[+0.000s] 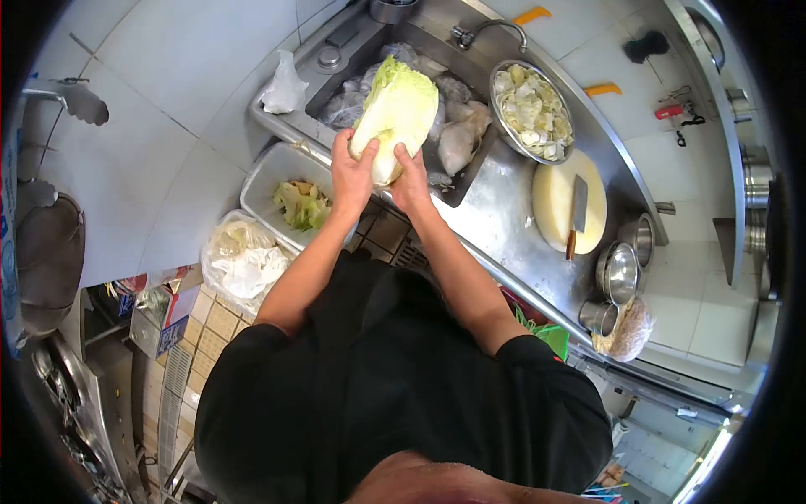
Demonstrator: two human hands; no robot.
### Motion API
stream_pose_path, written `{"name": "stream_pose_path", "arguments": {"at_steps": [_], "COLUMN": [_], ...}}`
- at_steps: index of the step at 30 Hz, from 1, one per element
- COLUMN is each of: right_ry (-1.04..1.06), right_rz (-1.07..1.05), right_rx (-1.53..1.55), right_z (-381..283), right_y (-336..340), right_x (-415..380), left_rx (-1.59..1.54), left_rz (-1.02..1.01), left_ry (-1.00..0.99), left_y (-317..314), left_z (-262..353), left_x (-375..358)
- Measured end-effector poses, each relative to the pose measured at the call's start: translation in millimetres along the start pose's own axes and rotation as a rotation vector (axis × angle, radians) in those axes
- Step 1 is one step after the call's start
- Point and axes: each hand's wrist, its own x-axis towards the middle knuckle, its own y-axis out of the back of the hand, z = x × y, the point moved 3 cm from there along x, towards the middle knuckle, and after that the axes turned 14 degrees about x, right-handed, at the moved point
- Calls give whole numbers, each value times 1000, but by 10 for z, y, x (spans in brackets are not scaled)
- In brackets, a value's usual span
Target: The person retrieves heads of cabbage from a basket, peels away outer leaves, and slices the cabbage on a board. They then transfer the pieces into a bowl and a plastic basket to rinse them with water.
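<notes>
A pale green and white head of cabbage [397, 113] is held up over the near edge of the sink. My left hand [353, 172] grips its lower left side, the thumb lying on the white base. On the lower right my right hand [409, 175] holds the same cabbage, thumb against it. Below the hands, a plastic bin [256, 186] has loose green leaves [300, 204] in it. Behind the cabbage, the steel sink [483, 160] holds several plastic-wrapped items and pale pieces.
A steel bowl of cut leaves [533, 113] stands right of the sink. Beside it a cleaver [579, 206] rests on a round cutting board [547, 197]. Metal bowls [620, 273] sit further right. A lined bin [245, 256] is at lower left, and a faucet [495, 29] is behind.
</notes>
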Motion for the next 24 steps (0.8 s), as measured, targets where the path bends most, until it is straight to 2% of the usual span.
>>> {"name": "stream_pose_path", "arguments": {"at_steps": [2,3,5,7,10,17,20,21,22,23,24], "right_ry": [34,51,-17,-64,-114,-309,-309,-356,-314,-269,-224], "right_rz": [42,58,41,36,21,-27,-118,-93,-92,-94,-102], "right_rx": [2,8,76,183,341,276,157,265,307,344,378], "right_z": [-11,-14,-54,-112,-109,105,109,62,-60,-229,-402], "right_y": [31,20,16,-8,-81,69,83,76,40,-20,-53], "right_x": [8,49,118,129,90,-115,-131,-135,-136,-128,-119], "left_rx": [-22,-130,-156,-835,-1004,-880,-784,-689,-594,-503,-180], "left_rz": [10,18,168,136,24,-203,-255,-172,-95,-234,-343], "left_ry": [22,94,21,361,487,547,667,720,763,717,671], "left_y": [20,73,10,90,114,566,642,745,873,1091,1282], "left_z": [28,152,-296,18,-305,-534,-774,-1029,-1383,-1793,-2141], "left_x": [-12,-49,-18,-94,-118,-327,-342,-335,-313,-276,-249]}}
